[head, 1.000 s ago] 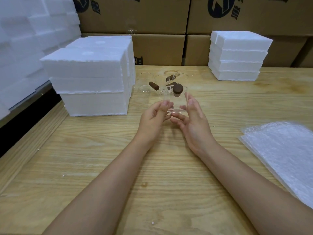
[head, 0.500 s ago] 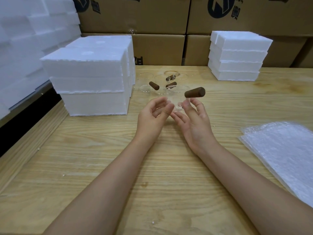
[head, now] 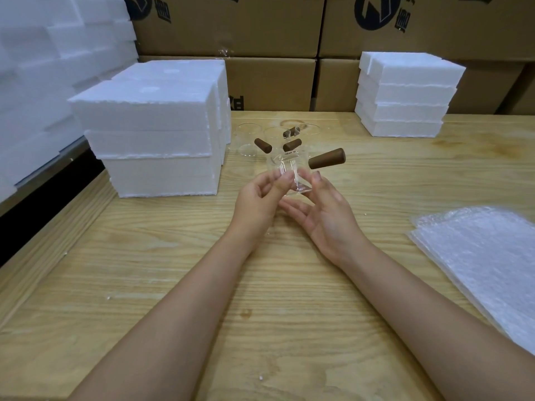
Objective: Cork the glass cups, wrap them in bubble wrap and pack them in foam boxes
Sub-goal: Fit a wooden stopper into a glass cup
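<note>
Above the table [head: 173, 270], the left hand [head: 257, 198] now pinches the cup [head: 289, 172] (handle [head: 327, 158] rightward).

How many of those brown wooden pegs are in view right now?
4 brown wooden pegs: one juts right from the held clear glass cup; three sit among the glass cups behind it: left, middle, rear. Glass may hide others.

Clear glass cup [head: 289, 176] tilted in mid-air, long brown cork [head: 327, 158] jutting out to its right
</note>
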`<control>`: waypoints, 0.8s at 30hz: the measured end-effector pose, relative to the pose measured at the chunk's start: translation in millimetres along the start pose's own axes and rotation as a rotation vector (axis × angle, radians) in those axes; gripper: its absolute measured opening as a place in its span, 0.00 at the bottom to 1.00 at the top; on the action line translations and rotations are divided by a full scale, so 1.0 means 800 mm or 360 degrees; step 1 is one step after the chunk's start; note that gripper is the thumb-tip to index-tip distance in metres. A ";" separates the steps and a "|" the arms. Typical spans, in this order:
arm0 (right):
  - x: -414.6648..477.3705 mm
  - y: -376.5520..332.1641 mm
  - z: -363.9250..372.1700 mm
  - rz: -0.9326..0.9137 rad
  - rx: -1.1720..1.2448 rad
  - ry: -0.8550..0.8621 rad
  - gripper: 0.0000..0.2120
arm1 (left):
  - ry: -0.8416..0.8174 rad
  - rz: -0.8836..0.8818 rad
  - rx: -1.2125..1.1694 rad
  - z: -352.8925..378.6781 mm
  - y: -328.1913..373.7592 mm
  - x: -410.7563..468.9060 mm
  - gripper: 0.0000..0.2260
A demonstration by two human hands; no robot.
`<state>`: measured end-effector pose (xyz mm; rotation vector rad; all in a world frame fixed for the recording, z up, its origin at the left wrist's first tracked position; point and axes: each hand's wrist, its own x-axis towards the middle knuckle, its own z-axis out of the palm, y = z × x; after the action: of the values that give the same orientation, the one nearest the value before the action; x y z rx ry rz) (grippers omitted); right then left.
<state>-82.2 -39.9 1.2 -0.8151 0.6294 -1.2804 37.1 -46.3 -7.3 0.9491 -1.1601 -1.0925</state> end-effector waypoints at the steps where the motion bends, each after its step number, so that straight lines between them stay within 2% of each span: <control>1: 0.000 0.000 -0.001 -0.0011 -0.0052 0.0001 0.15 | 0.0015 0.0003 -0.0001 -0.001 -0.002 0.001 0.05; 5: 0.001 0.004 0.000 -0.0156 -0.0539 0.0092 0.08 | 0.0086 0.0007 0.0007 -0.002 -0.002 0.000 0.05; 8: 0.002 0.003 -0.006 -0.0446 -0.0848 0.0247 0.04 | 0.0159 -0.0008 -0.0003 0.000 0.000 0.000 0.07; 11: 0.001 -0.006 -0.015 -0.0773 -0.0976 0.0323 0.10 | 0.0157 -0.0035 0.0020 0.001 0.002 0.000 0.06; 13: -0.002 -0.009 -0.017 -0.0890 -0.1050 0.0326 0.08 | 0.0123 -0.0028 0.0082 0.001 0.002 -0.001 0.07; 19: 0.000 -0.008 -0.016 -0.0978 -0.1193 0.0415 0.10 | 0.0052 -0.0045 0.0110 0.002 0.004 -0.004 0.10; 24: 0.001 -0.010 -0.014 -0.0962 -0.1104 0.0533 0.11 | -0.0066 -0.0039 0.0081 0.004 0.008 -0.012 0.21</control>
<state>-95.8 -43.8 1.2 -1.4480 1.1911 -1.7958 34.6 -35.8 -2.5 0.9865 -1.2180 -1.1110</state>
